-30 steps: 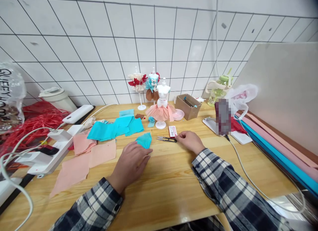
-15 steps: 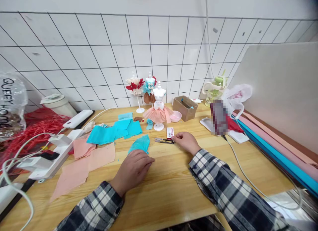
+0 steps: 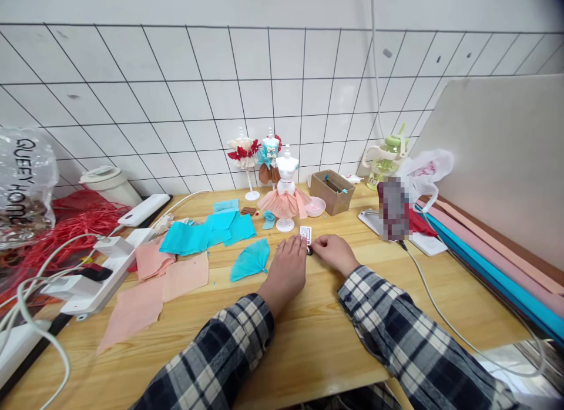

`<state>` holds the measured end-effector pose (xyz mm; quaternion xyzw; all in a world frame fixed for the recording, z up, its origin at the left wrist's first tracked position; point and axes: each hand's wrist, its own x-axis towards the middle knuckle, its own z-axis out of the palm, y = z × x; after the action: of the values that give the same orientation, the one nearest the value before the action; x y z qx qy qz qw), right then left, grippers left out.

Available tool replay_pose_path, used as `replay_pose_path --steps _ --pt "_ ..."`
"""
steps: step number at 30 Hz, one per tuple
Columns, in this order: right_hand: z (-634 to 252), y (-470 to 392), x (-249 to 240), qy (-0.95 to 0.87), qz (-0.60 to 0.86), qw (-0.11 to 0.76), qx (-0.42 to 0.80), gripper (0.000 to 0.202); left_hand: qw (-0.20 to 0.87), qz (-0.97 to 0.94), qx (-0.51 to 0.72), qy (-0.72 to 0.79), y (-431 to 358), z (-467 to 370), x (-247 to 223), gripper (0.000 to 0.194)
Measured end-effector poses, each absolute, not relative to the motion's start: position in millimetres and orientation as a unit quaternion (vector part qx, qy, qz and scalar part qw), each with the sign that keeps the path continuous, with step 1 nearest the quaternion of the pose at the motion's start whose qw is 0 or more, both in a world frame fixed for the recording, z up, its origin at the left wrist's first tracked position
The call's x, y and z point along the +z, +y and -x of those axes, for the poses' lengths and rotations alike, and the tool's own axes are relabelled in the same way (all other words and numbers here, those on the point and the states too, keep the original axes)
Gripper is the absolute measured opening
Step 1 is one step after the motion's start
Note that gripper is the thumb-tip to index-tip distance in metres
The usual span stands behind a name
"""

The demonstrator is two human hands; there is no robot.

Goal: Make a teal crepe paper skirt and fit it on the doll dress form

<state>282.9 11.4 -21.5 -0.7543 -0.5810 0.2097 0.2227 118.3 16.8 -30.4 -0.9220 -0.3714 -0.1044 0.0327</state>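
Can see black handle end (image 3: 309, 251) between left hand (image 3: 288, 268) and right hand (image 3: 337, 254), near both; can't tell long axis or nearer hand. See left fingers straight, together, right curled narrow; can't confirm any grip.

Left hand (image 3: 286, 272) by small box (image 3: 305, 234), right hand (image 3: 335, 254) near — pleated blue piece (image 3: 249, 261) alongside
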Motion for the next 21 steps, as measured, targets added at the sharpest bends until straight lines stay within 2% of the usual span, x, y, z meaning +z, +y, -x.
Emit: replay_pose_path --steps 3,15,21 --pt "-282 8 -14 -0.582 0.760 0.216 0.190 0.035 0.019 0.932 -0.092 -0.349 27 -126 -32 0.050" --pt "-285 8 -14 -0.599 0.754 0.188 0.192 0.024 -0.063 0.913 -0.156 -0.371 28 -120 -27 0.040" --pt "-289 10 -23 -0.638 0.732 0.176 0.165 0.019 -0.030 0.920 -0.141 -0.364 25 -116 -25 0.035"
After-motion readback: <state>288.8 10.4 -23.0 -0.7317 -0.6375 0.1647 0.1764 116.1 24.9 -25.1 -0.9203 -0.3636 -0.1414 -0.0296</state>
